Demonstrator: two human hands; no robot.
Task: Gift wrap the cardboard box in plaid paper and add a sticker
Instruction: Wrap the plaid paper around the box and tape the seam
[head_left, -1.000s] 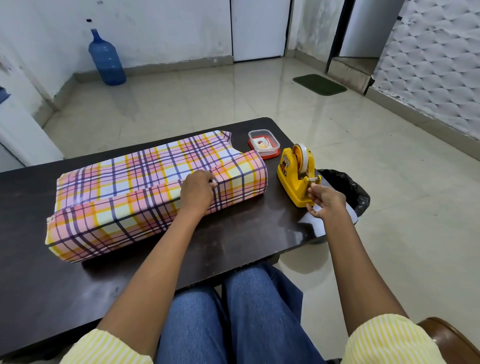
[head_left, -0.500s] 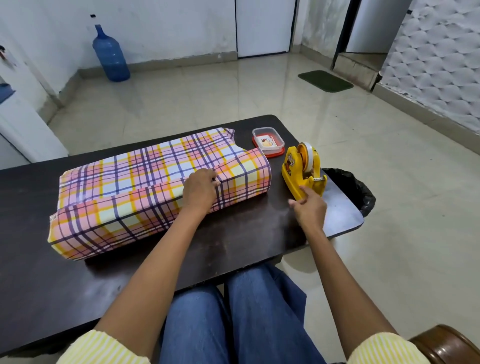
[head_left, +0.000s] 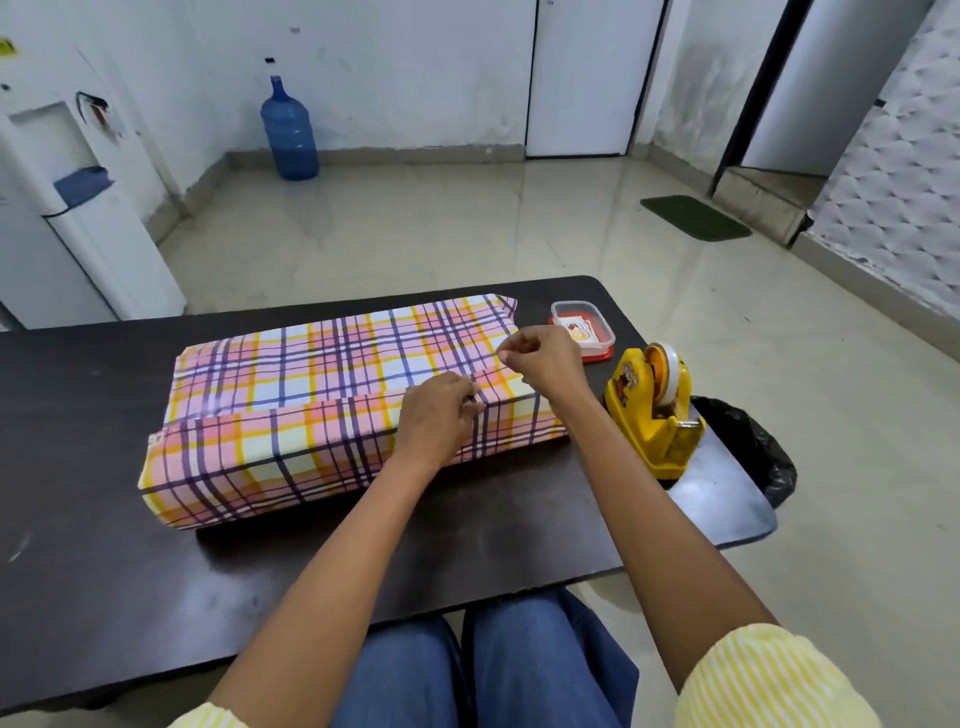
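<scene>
Your right hand (head_left: 545, 364) has left the yellow plastic tape dispenser (head_left: 654, 410) and now hangs over the right end of the long cardboard box in pink, yellow and purple plaid paper (head_left: 322, 379). Its fingertips are pinched, likely on a strip of clear tape that is too faint to see. So the seam is about to be fixed.

The box lies across the middle of the dark, smooth table (head_left: 104, 519). Its paper is glossy and creased sharp along the near edge, with the overlap loose at the left. Your left hand (head_left: 441, 415) rests on that overlap close to the right hand, fingers curled down; whether they pinch anything, I cannot tell. Beyond sits a small clear lidded tub on a red base (head_left: 582, 330).
</scene>
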